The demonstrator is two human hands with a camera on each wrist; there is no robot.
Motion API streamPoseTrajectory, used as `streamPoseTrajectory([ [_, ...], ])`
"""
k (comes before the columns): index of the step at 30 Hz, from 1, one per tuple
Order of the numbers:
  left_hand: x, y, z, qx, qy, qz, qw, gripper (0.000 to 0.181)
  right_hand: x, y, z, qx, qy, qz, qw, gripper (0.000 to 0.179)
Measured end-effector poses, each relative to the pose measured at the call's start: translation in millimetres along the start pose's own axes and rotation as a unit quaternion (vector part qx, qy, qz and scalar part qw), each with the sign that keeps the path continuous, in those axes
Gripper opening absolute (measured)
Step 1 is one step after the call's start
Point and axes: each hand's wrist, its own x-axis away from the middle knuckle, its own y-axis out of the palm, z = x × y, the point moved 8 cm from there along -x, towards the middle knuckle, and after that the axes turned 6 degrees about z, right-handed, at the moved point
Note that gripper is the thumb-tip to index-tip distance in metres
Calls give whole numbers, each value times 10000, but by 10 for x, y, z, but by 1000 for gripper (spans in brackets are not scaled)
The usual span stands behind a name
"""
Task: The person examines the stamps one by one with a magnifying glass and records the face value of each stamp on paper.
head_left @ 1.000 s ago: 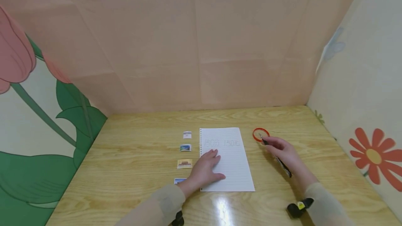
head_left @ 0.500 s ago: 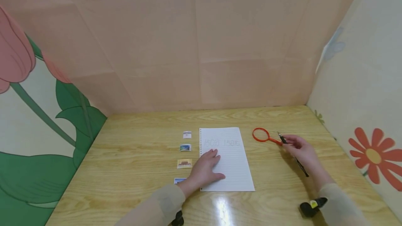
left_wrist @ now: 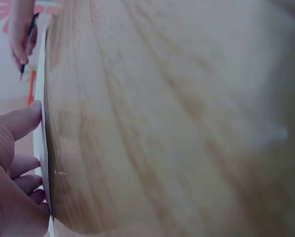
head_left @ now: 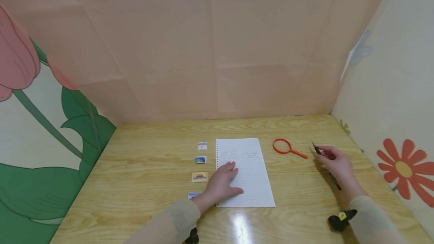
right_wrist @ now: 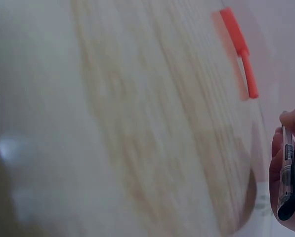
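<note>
My left hand [head_left: 223,180] rests on a white lined sheet of paper [head_left: 252,183], its fingers spread across the left side. Faint pencil-like figures, seemingly "1506" written twice, stand near the top of the sheet. Over to the right, my right hand [head_left: 337,163] pinches a pen [head_left: 317,149] with a black grip and a clear barrel, tip pointing up and away. The wrist view shows the pen's barrel [right_wrist: 287,170] along the fingers. Between paper and right hand lies a red magnifying glass [head_left: 298,154], its handle toward that hand but apart from it.
Left of the paper, several small picture cards form a column: a pale one [head_left: 202,145], a blue-green one [head_left: 200,159], a yellow one [head_left: 199,177] and a blue one [head_left: 194,195] partly behind the left wrist. A wall [head_left: 217,67] closes the wooden table's back.
My right hand has moved right with the pen, away from the magnifying glass, uncovering its handle. The left hand and the paper have stayed in place.
</note>
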Motion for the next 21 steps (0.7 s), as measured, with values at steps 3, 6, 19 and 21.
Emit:
streamPoseTrajectory([
  [3,-1,9,-8,26,-49,-32,10000,72,-12,-29,29,250,-29,77,9997,43],
  [6,-5,14,-15,18,-48,-14,10000,72,-16,-52,45,487,-15,137,9987,42],
  [19,-2,3,-2,-12,-18,-5,10000,71,-45,-79,115,1194,31,184,9927,39],
  [21,-2,2,-3,1,-13,2,10000,72,-53,-72,129,1257,-6,185,9919,38],
])
